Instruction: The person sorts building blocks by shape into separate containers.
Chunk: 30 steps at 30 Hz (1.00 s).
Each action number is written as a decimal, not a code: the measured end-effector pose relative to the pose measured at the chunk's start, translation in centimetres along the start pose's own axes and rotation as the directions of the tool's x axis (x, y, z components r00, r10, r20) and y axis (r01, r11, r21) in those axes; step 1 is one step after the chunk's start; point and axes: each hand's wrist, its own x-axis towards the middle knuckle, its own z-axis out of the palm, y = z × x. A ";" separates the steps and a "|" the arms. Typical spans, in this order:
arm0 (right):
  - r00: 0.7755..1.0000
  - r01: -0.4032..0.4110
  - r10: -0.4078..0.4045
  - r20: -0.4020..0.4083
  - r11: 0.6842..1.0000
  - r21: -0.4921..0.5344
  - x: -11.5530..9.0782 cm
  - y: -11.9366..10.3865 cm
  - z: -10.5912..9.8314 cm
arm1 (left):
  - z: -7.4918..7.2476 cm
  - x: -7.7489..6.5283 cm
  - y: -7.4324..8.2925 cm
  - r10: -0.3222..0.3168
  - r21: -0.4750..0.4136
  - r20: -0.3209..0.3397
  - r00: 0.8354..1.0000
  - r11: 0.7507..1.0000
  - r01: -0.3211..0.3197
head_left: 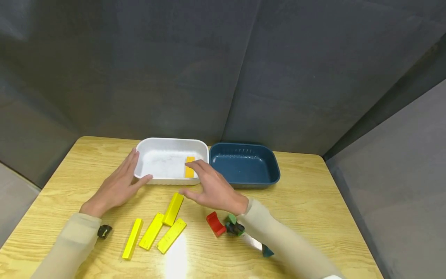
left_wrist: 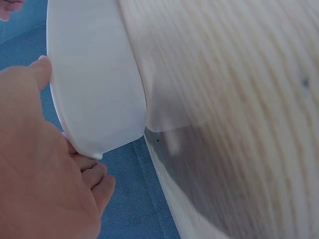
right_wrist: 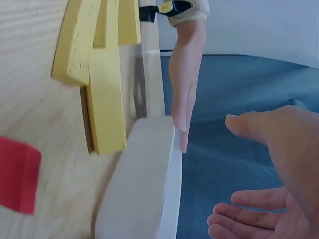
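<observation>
A white rectangular tub [head_left: 163, 180] stands at the back of the table with an orange-yellow block [head_left: 189, 172] lying in its right end. My left hand [head_left: 116, 186] rests on the tub's left end, fingers along the end wall and thumb at the front rim. In the left wrist view, this hand [left_wrist: 45, 159] touches the tub's wall [left_wrist: 97, 74]. Over the tub's right front corner hovers my right hand [head_left: 214, 188], thumb spread away from the fingers. The right wrist view shows nothing between the thumb and fingers of this hand [right_wrist: 269, 184].
A dark blue tub [head_left: 244, 185] sits beside the white one. Several yellow blocks [head_left: 151, 231] lie in front. Near my right forearm are a red curved block [head_left: 215, 224], a green piece [head_left: 231, 219] and a dark blue piece [head_left: 267, 251]. A dark curtain [head_left: 174, 77] hangs behind.
</observation>
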 end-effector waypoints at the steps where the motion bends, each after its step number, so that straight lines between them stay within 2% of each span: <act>1: 1.000 -0.001 0.001 0.001 1.000 0.005 -0.2 -0.2 0.1 | 0.0 0.0 0.0 0.000 0.000 -0.001 1.000 1.000 0.000; 7: 1.000 0.006 -0.006 0.000 1.000 0.014 -1.3 -1.3 0.7 | 0.1 0.0 0.0 -0.001 -0.005 -0.002 1.000 1.000 0.001; 16: 1.000 0.011 -0.010 0.030 0.999 -0.038 -2.5 -2.1 2.9 | 0.1 -0.1 0.1 -0.005 -0.013 -0.004 1.000 1.000 0.005; 30: 0.990 -0.064 0.069 0.119 0.997 -0.043 -2.6 -1.8 5.6 | 0.0 0.0 0.0 0.001 -0.002 -0.008 1.000 1.000 -0.001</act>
